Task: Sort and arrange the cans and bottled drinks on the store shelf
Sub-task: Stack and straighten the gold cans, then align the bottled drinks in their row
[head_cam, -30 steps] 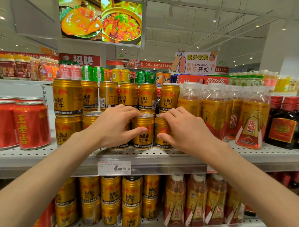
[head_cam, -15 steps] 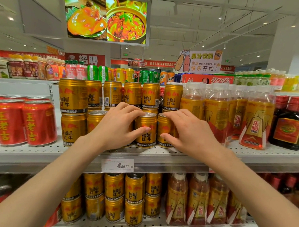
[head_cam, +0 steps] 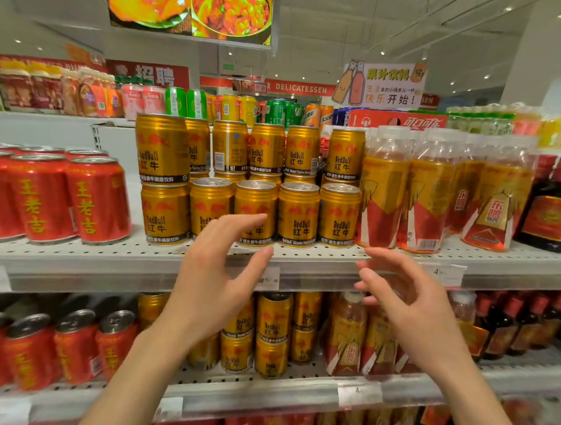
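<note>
- Head view: my left hand point(head_cam: 216, 285) and right hand point(head_cam: 406, 309) hang in front of the shelf point(head_cam: 77, 261) lip, both off the gold cans point(head_cam: 276, 212). A second ago they were wrapped round the two middle cans of the front row; now they have let go and drawn back toward me.
- Left hand: fingers spread and loosely bent, thumb apart, holding nothing. Its fingertips overlap the lower front of one can in the picture, but I judge they are clear of it.
- Right hand: fingers relaxed and slightly curled, empty, below the shelf edge and near a price tag point(head_cam: 443, 272).
- The gold cans stand upright in a level front row on the upper shelf, touching side by side, with a second tier stacked behind and at the left end.
- Red cans point(head_cam: 90, 200) sit to the left, just beside the gold block; bottles point(head_cam: 386, 197) stand touching its right end.
- I read this row as squared up and released, so the next step is likely another group, perhaps the lower shelf's cans.
</note>
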Demonstrator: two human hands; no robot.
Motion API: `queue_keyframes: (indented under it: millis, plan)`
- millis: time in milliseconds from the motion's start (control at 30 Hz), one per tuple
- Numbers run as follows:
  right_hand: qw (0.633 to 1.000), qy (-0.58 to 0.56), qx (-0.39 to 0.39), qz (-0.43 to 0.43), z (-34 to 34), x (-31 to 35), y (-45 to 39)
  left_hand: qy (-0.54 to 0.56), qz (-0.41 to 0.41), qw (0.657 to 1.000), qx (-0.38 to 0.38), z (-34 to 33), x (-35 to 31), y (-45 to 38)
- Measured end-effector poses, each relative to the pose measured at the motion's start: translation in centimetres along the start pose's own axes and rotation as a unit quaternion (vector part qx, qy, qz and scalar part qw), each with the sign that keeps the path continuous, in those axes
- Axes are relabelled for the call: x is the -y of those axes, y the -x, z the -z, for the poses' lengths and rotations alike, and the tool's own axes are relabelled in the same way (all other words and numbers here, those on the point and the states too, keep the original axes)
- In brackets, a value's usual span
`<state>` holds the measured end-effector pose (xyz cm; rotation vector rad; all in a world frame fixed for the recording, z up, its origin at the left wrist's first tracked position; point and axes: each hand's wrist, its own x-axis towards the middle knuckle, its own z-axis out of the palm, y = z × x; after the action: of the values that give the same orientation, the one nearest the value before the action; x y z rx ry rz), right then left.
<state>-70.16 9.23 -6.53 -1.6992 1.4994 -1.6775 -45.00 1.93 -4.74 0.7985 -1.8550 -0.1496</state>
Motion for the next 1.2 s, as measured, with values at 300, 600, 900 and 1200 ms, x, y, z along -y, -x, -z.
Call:
queue_keyframes:
  millis: [300,600,900,1200]
  plan:
    - [0.984,0.006,0.037,-0.174,-0.2,-5.4,6.9,0.179,0.255,0.950,0.019,-3.2,1.5,10.9]
    - [0.984,0.007,0.059,-0.170,5.0,-8.0,5.6,0.190,0.294,0.937,0.014,-8.3,-2.5,11.1]
    - [0.992,0.030,0.098,-0.077,15.2,-9.5,0.0,0.151,0.238,0.958,-0.046,-16.0,-10.0,6.3]
    - [0.979,0.157,0.076,0.106,18.8,-7.6,-5.3,0.051,0.132,0.988,-0.068,-17.9,-13.0,-0.6]
